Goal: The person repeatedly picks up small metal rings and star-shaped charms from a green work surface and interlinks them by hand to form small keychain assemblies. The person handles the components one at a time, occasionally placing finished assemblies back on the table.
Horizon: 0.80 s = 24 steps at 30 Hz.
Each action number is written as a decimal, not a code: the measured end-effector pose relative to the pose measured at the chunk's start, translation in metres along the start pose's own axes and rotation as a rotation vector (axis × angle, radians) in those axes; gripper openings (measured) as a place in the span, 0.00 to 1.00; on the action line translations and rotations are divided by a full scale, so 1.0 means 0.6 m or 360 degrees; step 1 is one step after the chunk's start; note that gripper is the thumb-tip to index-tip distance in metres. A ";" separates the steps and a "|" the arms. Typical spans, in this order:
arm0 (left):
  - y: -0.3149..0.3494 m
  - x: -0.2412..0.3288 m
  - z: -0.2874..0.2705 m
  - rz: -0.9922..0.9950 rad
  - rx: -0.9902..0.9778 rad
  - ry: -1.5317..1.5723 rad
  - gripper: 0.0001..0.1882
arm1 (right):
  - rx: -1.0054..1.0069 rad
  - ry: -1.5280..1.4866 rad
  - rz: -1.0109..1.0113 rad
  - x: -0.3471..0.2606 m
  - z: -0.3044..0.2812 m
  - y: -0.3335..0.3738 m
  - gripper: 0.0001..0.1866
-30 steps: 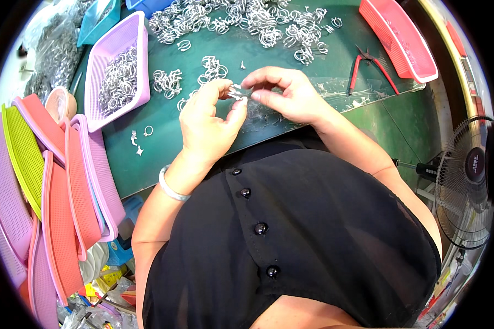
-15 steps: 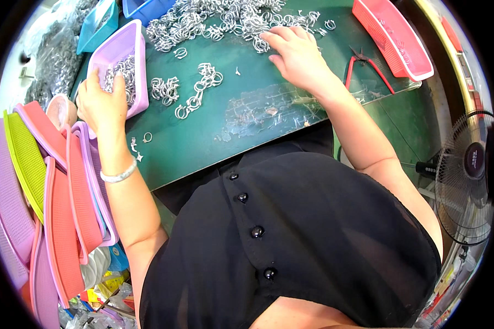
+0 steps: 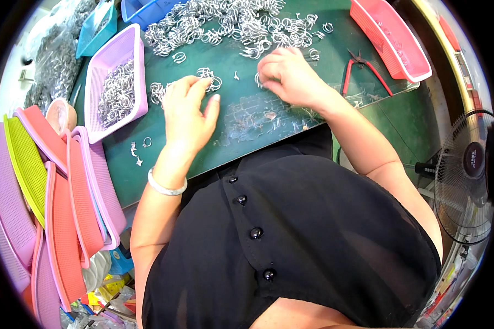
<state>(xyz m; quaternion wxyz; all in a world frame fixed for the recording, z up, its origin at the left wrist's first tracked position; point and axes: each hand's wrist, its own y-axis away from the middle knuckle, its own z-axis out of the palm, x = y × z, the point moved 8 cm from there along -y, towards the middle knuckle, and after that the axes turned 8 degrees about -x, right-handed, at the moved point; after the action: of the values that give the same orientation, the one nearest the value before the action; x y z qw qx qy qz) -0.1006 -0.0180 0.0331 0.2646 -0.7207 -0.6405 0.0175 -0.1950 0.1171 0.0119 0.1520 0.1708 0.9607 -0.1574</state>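
My right hand (image 3: 291, 77) is closed near the front of a large heap of silver-coloured open rings (image 3: 225, 22), with a ring (image 3: 257, 80) showing at its fingertips. To its left, my left hand (image 3: 189, 115) reaches down over a small cluster of rings (image 3: 157, 92), thumb held apart from the bent fingers. More linked-looking rings (image 3: 213, 81) show just beyond that hand; its fingers hide part of the group. A single ring (image 3: 179, 57) lies between the heap and my left hand. Beside the left hand, a purple basket (image 3: 141, 82) contains many rings (image 3: 117, 96).
Red-handled pliers (image 3: 362, 63) lie open on the green table (image 3: 214, 145), near a red basket (image 3: 392, 49). Small charms (image 3: 134, 149) and a ring (image 3: 147, 142) lie at front left. Stacked baskets (image 3: 66, 219) stand left; a fan (image 3: 466, 175) stands right.
My left hand has left the purple basket and moved right to the small ring cluster. My right hand has drawn slightly nearer from the heap, fingers now curled with a ring at the tips.
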 end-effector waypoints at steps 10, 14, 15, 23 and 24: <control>-0.014 0.040 0.048 -0.0139 -0.0195 0.0905 0.22 | -0.0056 -0.2220 0.0387 0.017 0.052 0.026 0.04; -0.017 0.050 0.042 -0.0101 -0.0085 0.0972 0.19 | -0.0078 -0.2428 0.0322 -0.002 0.048 0.019 0.05; -0.018 0.048 0.043 -0.0101 -0.0065 0.0993 0.18 | -0.0072 -0.2421 0.0323 -0.005 0.048 0.017 0.06; -0.009 0.038 0.038 -0.0111 -0.0047 0.0952 0.15 | -0.0055 -0.2241 0.0319 -0.002 0.039 0.009 0.07; -0.007 0.035 0.038 -0.0134 -0.0060 0.0968 0.14 | 0.0009 -0.2040 0.0322 0.007 0.031 0.003 0.07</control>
<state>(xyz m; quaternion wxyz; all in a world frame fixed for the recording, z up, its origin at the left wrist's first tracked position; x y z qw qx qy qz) -0.1091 0.0100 0.0217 0.4314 -0.6706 -0.5613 -0.2219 -0.1940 0.1133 -0.0067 0.7088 0.1332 0.6583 -0.2155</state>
